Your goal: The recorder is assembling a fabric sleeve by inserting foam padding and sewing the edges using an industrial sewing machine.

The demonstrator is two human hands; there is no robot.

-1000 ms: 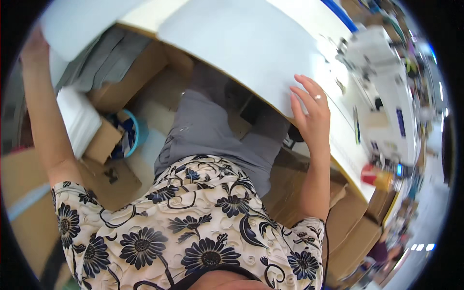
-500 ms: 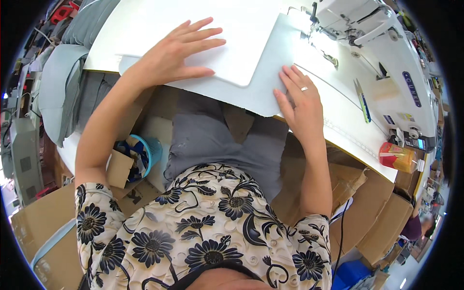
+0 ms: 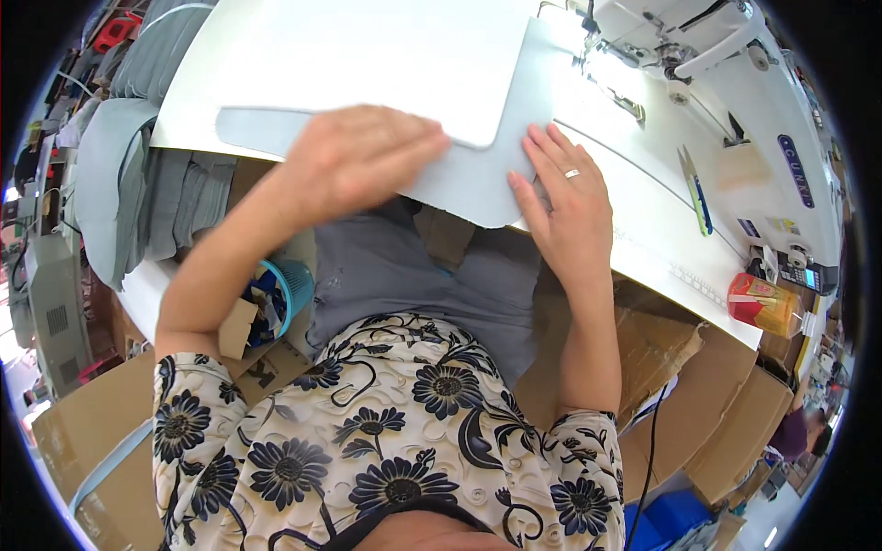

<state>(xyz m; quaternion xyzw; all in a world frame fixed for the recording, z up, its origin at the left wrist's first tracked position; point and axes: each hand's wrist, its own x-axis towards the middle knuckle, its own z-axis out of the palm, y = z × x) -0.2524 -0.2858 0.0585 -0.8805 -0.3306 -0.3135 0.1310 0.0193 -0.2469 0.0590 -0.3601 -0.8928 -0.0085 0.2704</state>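
Note:
A pale grey-blue fabric-like piece point(image 3: 470, 188) lies on the white sewing table, its near edge hanging over the front. On top of it rests a flat white panel point(image 3: 386, 55) with a rounded corner. My left hand point(image 3: 363, 156), blurred by motion, is over the near edges of both; its fingers look stretched to the right, with nothing seen in them. My right hand point(image 3: 568, 197) lies flat on the right margin of the grey piece, fingers outstretched, a ring on one. Close beyond it is the lit needle area of a white sewing machine point(image 3: 749, 119).
Scissors point(image 3: 695, 191) and a red-and-yellow container point(image 3: 763, 301) sit on the table's right point(image 3: 643, 234). Grey cut pieces point(image 3: 115, 184) are stacked at left. Below are a blue basket point(image 3: 292, 292) and cardboard boxes point(image 3: 726, 413).
My left hand has swept down and right from the white panel to its near edge, its fingers no longer spread. The panel sits slightly higher in view. My right hand stays nearly in place.

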